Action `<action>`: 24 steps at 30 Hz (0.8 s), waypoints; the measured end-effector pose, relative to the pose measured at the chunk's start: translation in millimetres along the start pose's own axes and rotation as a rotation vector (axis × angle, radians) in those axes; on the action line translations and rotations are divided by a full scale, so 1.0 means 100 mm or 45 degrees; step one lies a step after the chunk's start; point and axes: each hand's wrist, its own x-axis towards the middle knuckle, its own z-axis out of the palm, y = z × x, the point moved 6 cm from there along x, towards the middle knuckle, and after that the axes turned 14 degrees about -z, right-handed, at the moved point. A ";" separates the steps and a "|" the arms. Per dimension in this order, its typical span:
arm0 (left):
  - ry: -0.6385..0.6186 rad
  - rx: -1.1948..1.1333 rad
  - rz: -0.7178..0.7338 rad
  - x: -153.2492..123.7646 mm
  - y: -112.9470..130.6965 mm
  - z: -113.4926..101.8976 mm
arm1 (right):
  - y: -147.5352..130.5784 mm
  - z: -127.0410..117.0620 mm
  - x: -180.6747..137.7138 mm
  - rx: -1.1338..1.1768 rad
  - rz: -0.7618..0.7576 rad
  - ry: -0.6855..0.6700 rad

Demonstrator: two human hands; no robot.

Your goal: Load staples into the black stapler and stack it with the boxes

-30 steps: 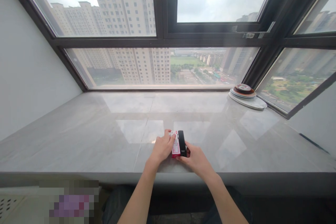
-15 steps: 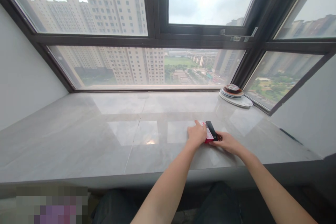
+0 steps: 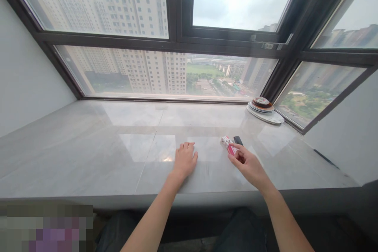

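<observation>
Since half a second ago, our left hand (image 3: 185, 160) has come away from the pink-and-white box (image 3: 226, 141) and moved left, farther from the stack of plates (image 3: 262, 107), while our right hand (image 3: 250, 167) has brought its fingers over the box's near end. Compared with a second ago, the box lies closer to the stack.

Farthest left of the stack stands a pale wall (image 3: 23, 67); nearer us on that side, a pixelated patch (image 3: 56, 234) covers something we cannot make out. Next comes our left hand, well left of the stack and nearer us, palm down over the glossy pale counter (image 3: 88, 149), its fingers loosely parted. Then comes the box, on the counter to the left of the stack and on our side of it. Just beside the box, toward the stack, is a black object (image 3: 238, 140), partly hidden by our right hand. That hand is nearer us than the stack, thumb and forefinger bent toward each other at the box; we cannot tell whether they pinch it. Behind the stack, the dark window frame (image 3: 176, 43) forms a corner.
</observation>
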 end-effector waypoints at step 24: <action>0.196 0.273 0.127 -0.38 -0.76 -0.30 | 1.01 0.23 1.14 -0.636 0.245 -0.274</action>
